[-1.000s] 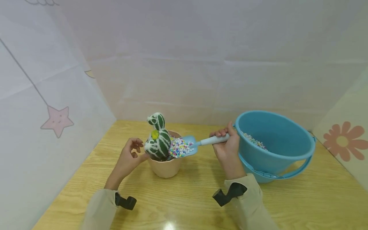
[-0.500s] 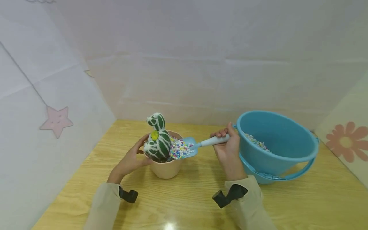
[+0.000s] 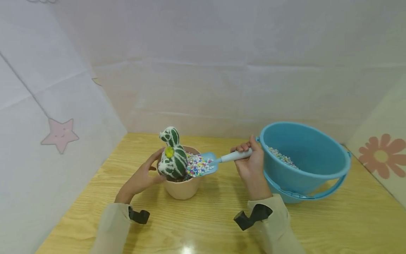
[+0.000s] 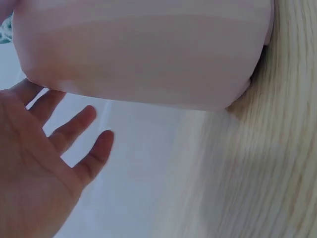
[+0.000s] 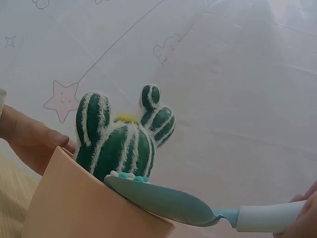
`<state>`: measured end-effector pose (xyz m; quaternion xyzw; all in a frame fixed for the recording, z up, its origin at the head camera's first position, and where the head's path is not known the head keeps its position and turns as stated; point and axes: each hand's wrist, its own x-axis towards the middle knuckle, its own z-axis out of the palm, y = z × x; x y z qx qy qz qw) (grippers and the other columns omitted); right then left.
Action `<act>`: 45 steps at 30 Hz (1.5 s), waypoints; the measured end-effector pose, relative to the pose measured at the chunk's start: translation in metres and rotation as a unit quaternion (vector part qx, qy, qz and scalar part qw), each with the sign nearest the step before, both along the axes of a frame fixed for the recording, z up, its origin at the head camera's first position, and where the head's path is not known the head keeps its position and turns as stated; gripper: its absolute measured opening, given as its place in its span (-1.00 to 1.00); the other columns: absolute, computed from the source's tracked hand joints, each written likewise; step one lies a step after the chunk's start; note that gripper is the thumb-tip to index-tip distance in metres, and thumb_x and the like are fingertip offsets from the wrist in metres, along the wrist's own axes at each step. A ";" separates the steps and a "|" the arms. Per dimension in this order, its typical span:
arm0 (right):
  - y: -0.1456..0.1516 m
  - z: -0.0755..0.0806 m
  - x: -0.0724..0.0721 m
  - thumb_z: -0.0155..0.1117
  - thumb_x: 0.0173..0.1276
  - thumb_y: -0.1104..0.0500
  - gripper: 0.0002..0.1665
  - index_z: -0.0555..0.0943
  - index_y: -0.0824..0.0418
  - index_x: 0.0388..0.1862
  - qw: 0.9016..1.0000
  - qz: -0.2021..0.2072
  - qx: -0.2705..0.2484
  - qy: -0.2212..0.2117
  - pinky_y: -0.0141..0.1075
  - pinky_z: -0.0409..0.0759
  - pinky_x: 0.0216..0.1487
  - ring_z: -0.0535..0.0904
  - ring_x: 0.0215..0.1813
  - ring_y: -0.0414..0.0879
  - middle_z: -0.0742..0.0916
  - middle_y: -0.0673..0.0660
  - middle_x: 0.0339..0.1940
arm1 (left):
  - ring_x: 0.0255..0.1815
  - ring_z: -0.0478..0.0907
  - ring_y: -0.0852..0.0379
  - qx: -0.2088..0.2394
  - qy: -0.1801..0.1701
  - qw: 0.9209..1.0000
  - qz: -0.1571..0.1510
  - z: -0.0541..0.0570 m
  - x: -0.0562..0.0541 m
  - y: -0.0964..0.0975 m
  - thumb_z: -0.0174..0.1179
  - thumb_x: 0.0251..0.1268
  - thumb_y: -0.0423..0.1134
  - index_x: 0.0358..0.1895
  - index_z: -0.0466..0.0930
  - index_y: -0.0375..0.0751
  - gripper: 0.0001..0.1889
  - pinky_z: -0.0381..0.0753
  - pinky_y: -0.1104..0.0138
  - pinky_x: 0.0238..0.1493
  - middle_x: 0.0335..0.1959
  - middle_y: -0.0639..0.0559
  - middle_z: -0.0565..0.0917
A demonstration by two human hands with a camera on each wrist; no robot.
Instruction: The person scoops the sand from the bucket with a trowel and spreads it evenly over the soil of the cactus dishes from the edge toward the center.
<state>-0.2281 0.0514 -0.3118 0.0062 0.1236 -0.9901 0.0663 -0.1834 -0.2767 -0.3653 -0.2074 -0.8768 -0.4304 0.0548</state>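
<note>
A green cactus [image 3: 172,165] with white fuzzy stripes and a yellow flower stands in a pale peach flowerpot [image 3: 182,190]. My left hand [image 3: 142,180] holds the pot's left side, thumb in front and fingers behind; in the left wrist view, two of its fingers [image 4: 81,144] stand off the wall. My right hand [image 3: 250,165] grips the white handle of a light blue trowel [image 3: 208,171]. Colourful beads [image 3: 198,165] heap its blade, which lies over the pot's right rim, beside the cactus.
A large blue bucket [image 3: 304,183] stands on the right, close beside my right hand. More beads [image 3: 282,158] lie inside it, and its handle hangs down in front. All stand on a wooden table [image 3: 196,225], with a pale printed cloth [image 3: 190,95] behind.
My left hand, which had its fingers curled beside the cactus a second ago, has reached around the pot's left side. The trowel and its beads have stayed nearly in place.
</note>
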 end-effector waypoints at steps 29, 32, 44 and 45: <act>-0.012 0.003 0.004 -0.05 0.52 0.07 -0.53 0.29 0.18 -0.65 0.999 -0.032 0.027 -0.010 -0.32 0.36 -0.35 0.37 -0.67 -0.12 0.41 0.04 -0.78 | 0.50 -0.08 -0.35 -0.086 -0.050 0.993 0.057 0.018 0.016 -0.003 0.33 0.13 0.08 0.55 -0.18 0.00 0.04 0.10 -0.28 0.33 0.54 -0.21 -0.06; -0.012 0.003 0.004 -0.05 0.52 0.07 -0.53 0.29 0.18 -0.64 0.999 -0.031 0.028 -0.011 -0.32 0.37 -0.35 0.37 -0.67 -0.12 0.41 0.04 -0.78 | 0.51 -0.16 -0.36 -0.075 -0.088 0.992 0.044 0.019 0.016 -0.004 0.23 0.25 0.05 0.55 -0.30 0.09 -0.01 0.02 -0.30 0.35 0.55 -0.22 -0.15; -0.009 0.001 0.002 -0.05 0.52 0.07 -0.54 0.28 0.18 -0.63 0.999 -0.026 0.018 -0.017 -0.31 0.36 -0.36 0.34 -0.65 -0.11 0.40 0.04 -0.76 | 0.37 0.18 -0.43 -0.121 -0.071 0.986 0.085 0.032 0.024 -0.006 0.29 0.17 0.08 0.51 0.03 -0.09 -0.10 0.32 -0.21 0.23 0.48 -0.30 0.12; -0.008 0.001 0.001 -0.05 0.52 0.07 -0.54 0.28 0.18 -0.63 0.999 -0.024 0.017 -0.017 -0.31 0.35 -0.36 0.34 -0.65 -0.11 0.40 0.04 -0.76 | 0.39 0.17 -0.41 -0.113 -0.074 0.988 0.078 0.031 0.023 -0.006 0.29 0.18 0.07 0.52 0.01 -0.09 -0.09 0.31 -0.20 0.24 0.49 -0.29 0.09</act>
